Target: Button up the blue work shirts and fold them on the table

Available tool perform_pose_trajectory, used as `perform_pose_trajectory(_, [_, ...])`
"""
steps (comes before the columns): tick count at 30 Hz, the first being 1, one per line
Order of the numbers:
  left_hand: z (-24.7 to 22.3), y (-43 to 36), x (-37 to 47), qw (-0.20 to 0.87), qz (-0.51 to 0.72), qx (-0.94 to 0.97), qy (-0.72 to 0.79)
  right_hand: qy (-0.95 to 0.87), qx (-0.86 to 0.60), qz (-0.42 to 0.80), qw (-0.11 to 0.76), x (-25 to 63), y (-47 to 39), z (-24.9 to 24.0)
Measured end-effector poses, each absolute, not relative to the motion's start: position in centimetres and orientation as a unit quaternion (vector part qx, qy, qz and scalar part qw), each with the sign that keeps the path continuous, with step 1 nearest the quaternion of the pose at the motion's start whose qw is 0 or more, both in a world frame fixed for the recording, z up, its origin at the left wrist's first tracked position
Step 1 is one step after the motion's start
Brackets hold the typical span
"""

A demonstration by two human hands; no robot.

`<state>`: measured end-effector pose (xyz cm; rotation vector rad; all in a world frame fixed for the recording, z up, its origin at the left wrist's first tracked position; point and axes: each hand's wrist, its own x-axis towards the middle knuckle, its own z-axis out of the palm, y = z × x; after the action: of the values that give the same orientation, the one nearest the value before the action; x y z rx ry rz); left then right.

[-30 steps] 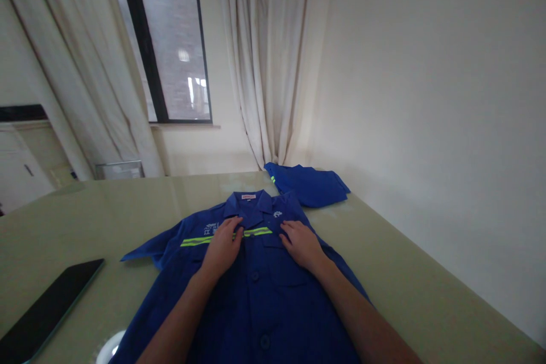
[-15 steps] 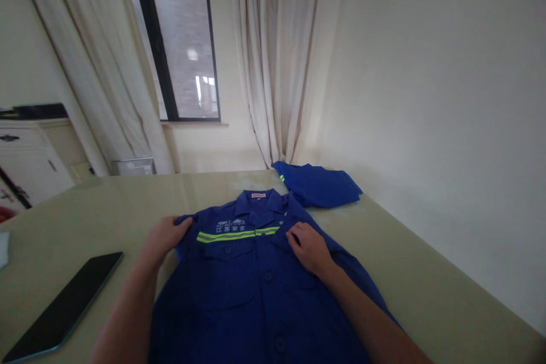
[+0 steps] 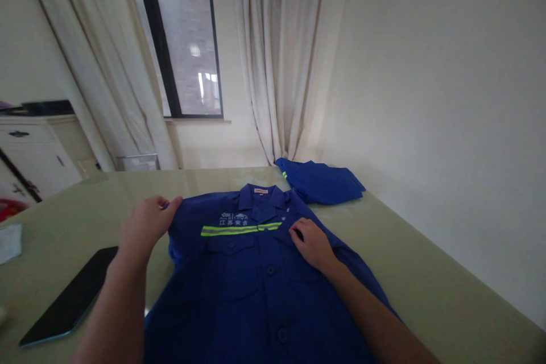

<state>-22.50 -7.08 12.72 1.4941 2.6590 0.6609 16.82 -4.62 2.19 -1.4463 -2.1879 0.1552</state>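
Observation:
A blue work jacket (image 3: 239,307) with buttons, chest pockets, white lettering and a yellow-green reflective stripe lies front up, its collar away from me. My left hand (image 3: 147,224) pinches its left shoulder edge between thumb and fingers, holding that fabric out to the side. On the right chest, past the stripe's end, my right hand (image 3: 313,244) rests with curled fingers closed on the cloth. Part of the lettering on that side is hidden by a fold. The jacket's lower end runs out of view.
Behind the jacket, a folded blue garment (image 3: 324,182) lies on the pale green table (image 3: 426,273) near the wall. A black tablet (image 3: 70,301) is at left, partly behind my left forearm, with a whitish packet (image 3: 9,243) beyond. Curtains (image 3: 277,57) and a window stand behind.
My left hand has moved left and slightly up, drawing the jacket's shoulder fabric outward. My right hand stays on the chest. The view has shifted slightly.

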Motion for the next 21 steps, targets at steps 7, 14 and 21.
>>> perform_pose_trajectory(7, [12.8, -8.2, -24.3, 0.006, 0.011, 0.56, 0.828, -0.805, -0.531, 0.06, 0.259, 16.9, -4.6, 2.1])
perform_pose_trajectory(14, [14.6, -8.9, -22.2, -0.107, 0.071, 0.497, 0.858, -0.805, -0.533, 0.055, 0.255, 16.7, -4.6, 2.1])
perform_pose_trajectory(21, [15.9, -9.2, -23.5, -0.007, 0.23, 0.426, 0.875, -0.803, -0.539, 0.062, 0.246, 16.6, -4.9, 2.6])
